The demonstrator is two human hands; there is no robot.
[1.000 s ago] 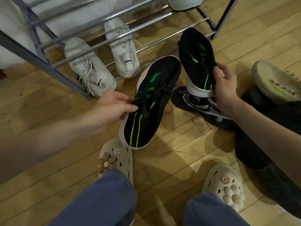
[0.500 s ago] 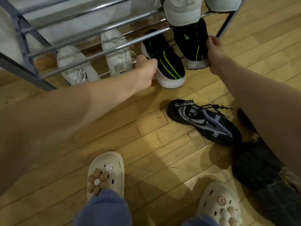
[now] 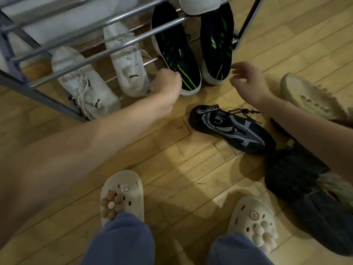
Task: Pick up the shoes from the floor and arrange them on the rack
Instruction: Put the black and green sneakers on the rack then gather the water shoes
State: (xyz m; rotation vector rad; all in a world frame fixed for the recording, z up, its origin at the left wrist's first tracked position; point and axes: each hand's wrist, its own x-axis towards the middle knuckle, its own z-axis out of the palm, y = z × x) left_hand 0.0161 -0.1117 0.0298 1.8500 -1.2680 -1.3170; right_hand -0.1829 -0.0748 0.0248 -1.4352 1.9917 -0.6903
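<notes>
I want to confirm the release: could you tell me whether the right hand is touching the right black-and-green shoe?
Apart. The head view shows the right hand open, with floor visible between its fingertips and the right black-and-green shoe.

A domestic interior is indicated by a wood-plank floor [image 3: 172,153], a metal shoe rack [image 3: 80,44] and soft house slippers [image 3: 122,194] worn indoors.

Wooden plank floor [image 3: 177,169] throughout, pale and scuffed, one chipped board near centre. At 6 o'clock, two cream clogs worn on the feet: one at 7 o'clock [image 3: 122,194] with a brown flower charm, one at 5 o'clock [image 3: 254,222] with a smiley charm and a pale flower. Blue trouser legs [image 3: 122,241] covering both heels. White wall [image 3: 47,18] at 11 o'clock.
</notes>
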